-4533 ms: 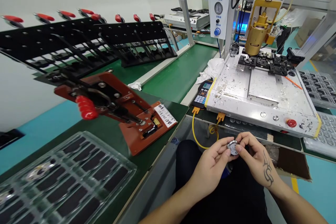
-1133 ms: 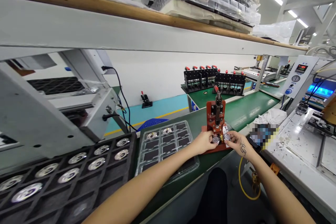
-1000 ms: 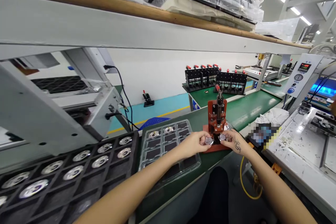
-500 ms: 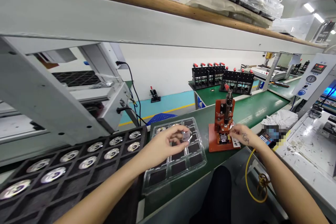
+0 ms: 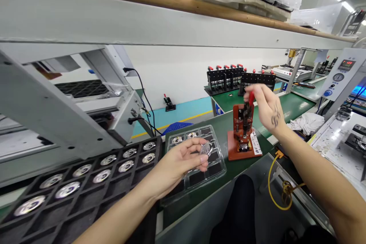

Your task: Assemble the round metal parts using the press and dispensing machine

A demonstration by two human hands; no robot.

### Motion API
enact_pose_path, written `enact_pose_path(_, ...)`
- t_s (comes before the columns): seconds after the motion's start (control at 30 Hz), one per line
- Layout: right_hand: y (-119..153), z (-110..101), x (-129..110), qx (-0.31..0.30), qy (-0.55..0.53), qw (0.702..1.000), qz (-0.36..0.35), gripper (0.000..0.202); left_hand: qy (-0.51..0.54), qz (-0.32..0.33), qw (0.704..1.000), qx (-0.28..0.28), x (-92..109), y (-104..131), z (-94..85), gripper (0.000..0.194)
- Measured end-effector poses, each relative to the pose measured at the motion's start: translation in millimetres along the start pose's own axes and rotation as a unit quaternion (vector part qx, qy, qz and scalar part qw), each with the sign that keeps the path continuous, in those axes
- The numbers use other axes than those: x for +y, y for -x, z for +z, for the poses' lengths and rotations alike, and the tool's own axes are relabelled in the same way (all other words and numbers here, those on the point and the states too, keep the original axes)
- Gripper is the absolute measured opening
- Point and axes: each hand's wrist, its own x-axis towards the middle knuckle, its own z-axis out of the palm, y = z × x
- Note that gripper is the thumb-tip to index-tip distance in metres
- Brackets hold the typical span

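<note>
Disc (image 5: 206,149), metallic, w/ marks on its face, is pinched btwn thumb & fingers of my left hand (image 5: 184,158), above the clear tray (image 5: 220,157); whether hand & tray touch, can't tell. My right hand (image 5: 264,108) is closed around the red handle (image 5: 251,98) of the red-brown hand press (image 5: 238,116); some fingertips are hidden. A 2nd round part (image 5: 244,146) sits low in the press, beneath the plunger (image 5: 245,131); its exact fit can't be made out.

Progress (my reading): loading looks done, w/ the 2nd part in pos. & my grip on the handle. The handle stands approx. upright; whether the stroke is complete, can't tell. The disc in my L fingers seems not yet dealt with. In the clear tray, 2 shiny parts (image 5: 177,139) occupy the far row; visible pockets nearer me show dark inserts, so much of the batch is prob. left. To my L, the black tray (image 5: 88,201) holds approx. 10 visible shiny rings (image 5: 68,189), stock or output unclear.
</note>
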Motion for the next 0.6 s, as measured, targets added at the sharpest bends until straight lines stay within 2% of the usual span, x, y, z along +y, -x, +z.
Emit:
enact_pose_path(0.1,52,-7,7,-0.009,0.061,0.994,-0.09,0.038,-0.017,0.015,1.0,0.009,-2,6,-5.7,0.06)
enact_pose_path(0.17,75,-7,20,-0.038,0.075,0.99,-0.116,0.032,-0.025,0.025,0.999,-0.002,-2,7,-3.2,0.058)
enact_pose_path(0.3,92,-4,35,-0.079,0.065,0.99,-0.1,0.028,-0.009,0.025,0.997,-0.072,-1,4,19.6,0.053)
enact_pose_path(0.43,102,-10,25,-0.123,0.076,0.987,-0.073,0.035,0.004,0.023,0.99,-0.136,-6,5,46.9,0.052)
enact_pose_path(0.5,113,-14,16,-0.102,0.102,0.988,-0.056,0.039,-0.012,0.028,0.989,-0.142,-9,7,55.9,0.051)
enact_pose_path(0.6,135,-18,0,-0.013,0.112,0.994,-0.012,0.034,-0.063,0.044,0.987,-0.141,-11,10,63.3,0.046)
